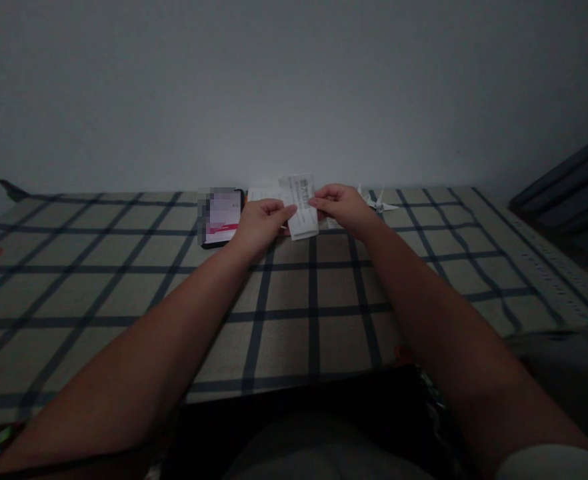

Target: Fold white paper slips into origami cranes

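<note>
Between my two hands is a white slip of printed paper (301,208), creased and folded over at its lower edge. My left hand (264,223) pinches its left side with the thumb on top. At the right side, the thumb and fingers of my right hand (341,205) are closed on the same paper. Other pale paper (263,195) lies behind my left hand, partly covered by it. A folded paper crane (380,203) sits just beyond my right hand, and its left part is hidden.
A phone (223,219) with a lit screen lies left of my left hand. The checked cloth (284,333) covers the table, which meets a plain wall (294,87) at the back. Something dark and slatted (569,177) stands at the right.
</note>
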### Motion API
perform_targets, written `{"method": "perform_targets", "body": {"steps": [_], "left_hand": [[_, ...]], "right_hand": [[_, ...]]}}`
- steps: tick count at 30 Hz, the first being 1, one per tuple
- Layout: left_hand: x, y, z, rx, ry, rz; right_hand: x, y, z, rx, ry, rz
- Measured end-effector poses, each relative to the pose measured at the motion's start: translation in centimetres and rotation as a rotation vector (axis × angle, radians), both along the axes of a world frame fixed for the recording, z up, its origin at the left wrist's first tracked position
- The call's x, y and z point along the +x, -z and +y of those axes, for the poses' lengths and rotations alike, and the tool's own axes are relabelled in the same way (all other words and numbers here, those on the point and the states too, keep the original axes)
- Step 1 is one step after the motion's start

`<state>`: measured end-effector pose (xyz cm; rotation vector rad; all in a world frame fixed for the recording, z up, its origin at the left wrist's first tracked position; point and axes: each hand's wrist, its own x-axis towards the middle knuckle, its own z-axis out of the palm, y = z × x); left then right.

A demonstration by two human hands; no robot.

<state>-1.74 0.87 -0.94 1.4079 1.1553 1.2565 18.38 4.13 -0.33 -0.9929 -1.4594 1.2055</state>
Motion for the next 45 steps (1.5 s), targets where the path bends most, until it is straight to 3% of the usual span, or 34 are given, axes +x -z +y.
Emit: {"method": "perform_targets", "body": {"steps": [7,14,19,29,35,45], "left_hand": [[0.02,0.30,0.47,-0.017,0.013,-0.063],[0.27,-0.03,0.10,-0.127,0.107,-0.222],[0.31,0.21,0.27,-0.188,0.130,-0.168],[0.42,0.01,0.23,-0.043,-0.014,-0.150],[0.56,0.06,0.34,-0.069,0.020,-0.187],[0.64,-0.07,0.15,-0.099,0.008,-0.212]], "right_hand": [[-0.07,0.14,-0.25,-0.116,-0.134,0.046],[0.07,-0.23,-0.45,0.004,-0.028,-0.049],[0.13,-0.57,-0.62,0.060,0.026,-0.129],[0.09,0.04,-0.20,-0.024,-0.076,-0.047],[-0.07,-0.46,-0.69,0.023,-0.004,-0.081],[-0.02,0.08,-0.22,0.006,-0.063,-0.064]]}}
